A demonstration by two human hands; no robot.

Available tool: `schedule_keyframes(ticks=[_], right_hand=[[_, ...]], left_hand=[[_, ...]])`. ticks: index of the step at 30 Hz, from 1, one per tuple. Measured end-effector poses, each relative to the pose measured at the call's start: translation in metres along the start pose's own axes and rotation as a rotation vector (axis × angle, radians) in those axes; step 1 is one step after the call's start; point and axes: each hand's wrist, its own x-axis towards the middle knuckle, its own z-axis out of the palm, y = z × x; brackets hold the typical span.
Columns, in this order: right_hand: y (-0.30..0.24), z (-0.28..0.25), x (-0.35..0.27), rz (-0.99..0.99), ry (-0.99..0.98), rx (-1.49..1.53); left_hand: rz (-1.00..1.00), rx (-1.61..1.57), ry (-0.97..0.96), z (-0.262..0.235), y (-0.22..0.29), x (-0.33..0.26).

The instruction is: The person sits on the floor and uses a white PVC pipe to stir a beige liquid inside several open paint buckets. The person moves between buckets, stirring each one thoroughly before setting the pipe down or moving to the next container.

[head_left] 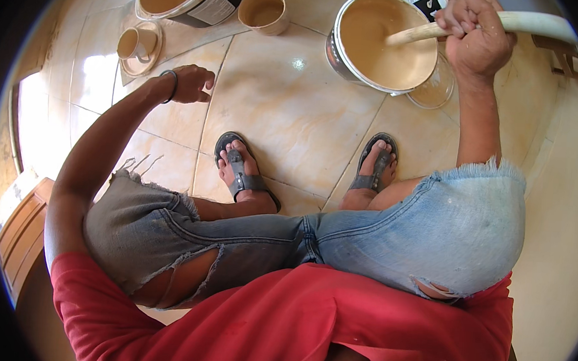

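Note:
My right hand [483, 40] is wrapped round a thick pale stick [420, 35]. Its lower end dips into tan liquid [376, 50] in a white-rimmed bucket [337, 48] at the upper right. My left hand [190, 84] hangs above the tiled floor with loosely bent fingers, parted and holding nothing. Beyond it to the left, a tan cup [133, 42] stands on a saucer [139, 65]. A second bucket [210, 7], dark-labelled, holds similar tan liquid, and a tan pot [272, 26] is beside it.
A round clear lid [435, 90] lies partly under the right bucket's edge. Another labelled container [424, 1] stands behind that bucket. My sandalled feet [243, 168] rest on the tiles. Brown wooden furniture [22, 230] is at the left, and a wall runs along the right.

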Motion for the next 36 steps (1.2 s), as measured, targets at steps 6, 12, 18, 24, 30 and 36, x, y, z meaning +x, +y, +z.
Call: schedule_keyframes(ticks=[6,12,18,24,30,36], right_hand=[[0.023,0.007,-0.008,0.014,-0.064,0.197],[0.065,-0.052,0.028,0.09,-0.045,0.595],[0.024,-0.005,-0.002,0.095,0.021,0.247],[0.054,-0.042,0.021,-0.003,0.032,0.44],[0.021,-0.008,0.0,0.115,0.033,0.202],[0.018,-0.006,0.002,-0.209,0.07,0.148]], left_hand=[[-0.016,-0.017,-0.006,0.006,0.0,-0.005],[0.006,-0.01,0.038,-0.004,0.005,0.003],[-0.04,0.008,-0.031,0.003,0.003,-0.004],[0.012,-0.022,0.028,-0.007,0.007,0.002],[0.007,0.0,0.003,0.008,-0.004,-0.004],[-0.012,-0.027,0.021,0.0,0.001,0.002]])
